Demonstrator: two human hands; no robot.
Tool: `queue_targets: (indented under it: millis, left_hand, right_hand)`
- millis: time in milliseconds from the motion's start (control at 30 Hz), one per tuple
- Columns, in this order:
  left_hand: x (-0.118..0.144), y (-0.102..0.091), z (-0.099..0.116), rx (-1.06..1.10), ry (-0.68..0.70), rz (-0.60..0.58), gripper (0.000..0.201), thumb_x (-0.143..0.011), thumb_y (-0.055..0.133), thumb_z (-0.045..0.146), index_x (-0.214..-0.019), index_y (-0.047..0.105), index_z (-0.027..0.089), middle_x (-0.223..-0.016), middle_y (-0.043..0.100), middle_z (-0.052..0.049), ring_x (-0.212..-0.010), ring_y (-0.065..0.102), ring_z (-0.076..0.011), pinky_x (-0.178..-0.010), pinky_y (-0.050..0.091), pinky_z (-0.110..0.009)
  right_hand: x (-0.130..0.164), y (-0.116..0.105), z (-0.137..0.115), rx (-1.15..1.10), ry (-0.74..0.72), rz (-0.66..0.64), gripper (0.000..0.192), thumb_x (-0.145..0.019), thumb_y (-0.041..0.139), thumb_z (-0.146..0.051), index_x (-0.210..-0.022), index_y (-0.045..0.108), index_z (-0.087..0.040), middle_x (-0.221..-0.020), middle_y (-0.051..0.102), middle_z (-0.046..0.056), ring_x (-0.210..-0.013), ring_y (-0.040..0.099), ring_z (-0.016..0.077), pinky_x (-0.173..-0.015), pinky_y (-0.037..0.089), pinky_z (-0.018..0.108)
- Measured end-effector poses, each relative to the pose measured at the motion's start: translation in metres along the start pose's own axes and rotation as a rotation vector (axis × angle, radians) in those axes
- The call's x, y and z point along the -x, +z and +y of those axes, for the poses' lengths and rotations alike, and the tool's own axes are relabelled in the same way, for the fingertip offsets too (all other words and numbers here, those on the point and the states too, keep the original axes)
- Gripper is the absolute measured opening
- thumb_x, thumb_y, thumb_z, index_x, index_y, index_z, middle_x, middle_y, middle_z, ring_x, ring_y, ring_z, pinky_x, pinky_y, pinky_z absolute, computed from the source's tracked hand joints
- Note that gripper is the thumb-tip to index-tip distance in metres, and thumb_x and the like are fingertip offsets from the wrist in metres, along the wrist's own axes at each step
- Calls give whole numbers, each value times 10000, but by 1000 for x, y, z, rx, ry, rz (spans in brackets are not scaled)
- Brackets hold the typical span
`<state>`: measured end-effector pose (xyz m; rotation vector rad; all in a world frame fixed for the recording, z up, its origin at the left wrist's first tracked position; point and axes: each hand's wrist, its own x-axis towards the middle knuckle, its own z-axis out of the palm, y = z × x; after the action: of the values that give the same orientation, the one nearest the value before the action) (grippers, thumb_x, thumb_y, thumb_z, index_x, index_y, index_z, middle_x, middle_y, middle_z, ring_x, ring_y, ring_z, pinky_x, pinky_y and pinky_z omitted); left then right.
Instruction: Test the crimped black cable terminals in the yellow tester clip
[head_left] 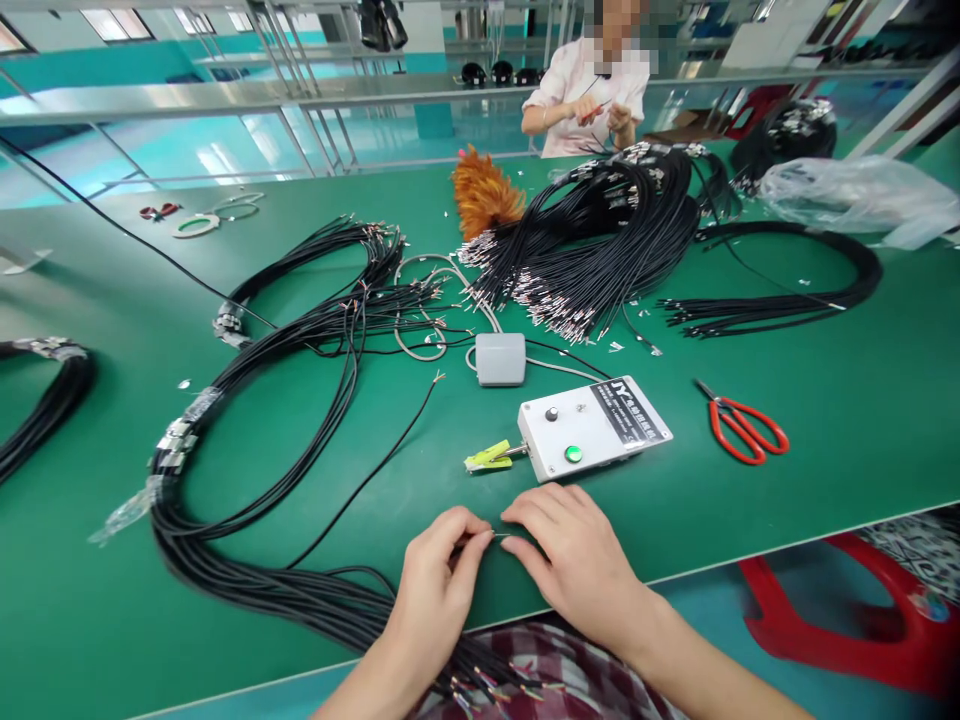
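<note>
Near the front edge of the bench (862,450), I watch the left hand (442,575) pinch a thin wire (497,534), probably steadying its tip for the right hand (574,560), fingertips slightly parted.

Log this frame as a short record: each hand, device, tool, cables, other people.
Left hand: pinching a thin wire
Right hand: fingertips at the wire's free side; grip unclear
Device: white box with green button, yellow clip at its left end
Tool: red-handled cutters, right of the box
Cables: black bundle on the left
Other people: co-worker across the table
</note>
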<state>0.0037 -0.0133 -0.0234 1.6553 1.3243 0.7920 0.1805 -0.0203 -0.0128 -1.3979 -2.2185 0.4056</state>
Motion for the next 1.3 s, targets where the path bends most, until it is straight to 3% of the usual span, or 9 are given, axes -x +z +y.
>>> queue_targets:
  millis: [67,133,300,433,533,733,900,1300]
  left_hand:
    - [-1,-1,2,32,-23,-8,196,-918,528,223,-734,591,194,-681,607,4,-628,558,-150,-587,450,-229]
    - [-1,-3,4,25,4,-22,209,-923,513,212,-727,585,192,-682,604,1,-629,559,-149,-597,449,-231]
    - [-5,-18,8,-78,218,-63,239,-933,441,162,-761,604,190,-742,595,-24,-678,563,-157,-655,447,-249]
    - [-20,-31,8,60,7,64,176,-881,543,237,-722,599,187,-685,596,-6,-647,552,-156,-615,430,-245]
    - [-33,-37,8,213,-126,114,157,-818,600,275,-693,592,179,-649,593,7,-622,552,-148,-591,425,-238]
    - [-49,-35,6,281,-171,112,177,-764,628,309,-671,574,169,-603,590,13,-539,525,-120,-517,390,-220]
    - [-56,-31,2,301,-195,120,181,-755,631,316,-670,562,172,-594,596,11,-527,528,-116,-502,371,-214]
    - [-65,-26,-3,255,-202,88,179,-766,613,318,-678,552,175,-582,584,21,-514,501,-111,-496,354,-214]
  right_hand:
    - [-2,-1,-2,71,-34,10,110,-923,606,-277,-1006,621,-206,-951,693,23,-891,566,194,-755,322,331]
    - [-5,-1,-4,141,-112,4,81,-934,592,-273,-903,626,-207,-853,684,5,-831,550,186,-736,307,337]
    - [-19,-8,-2,252,-271,-1,207,-961,541,-209,-763,602,-200,-740,662,-17,-765,526,166,-723,284,340]
    - [-41,-17,3,368,-203,81,50,-925,610,-221,-935,650,-194,-973,717,25,-953,549,200,-777,292,349]
    - [-54,-15,7,467,-157,55,139,-890,658,-217,-1025,647,-187,-1034,711,46,-1014,542,222,-807,290,359]
    - [-68,-9,13,582,-162,-39,59,-888,627,-152,-898,675,-185,-918,710,46,-904,536,227,-810,278,377]
    - [-77,-14,15,573,-189,-86,135,-874,632,-137,-756,665,-193,-757,679,26,-818,531,206,-806,277,372]
    - [-78,-20,11,506,-159,-119,47,-850,689,-215,-848,658,-180,-889,717,45,-918,574,229,-834,289,400]
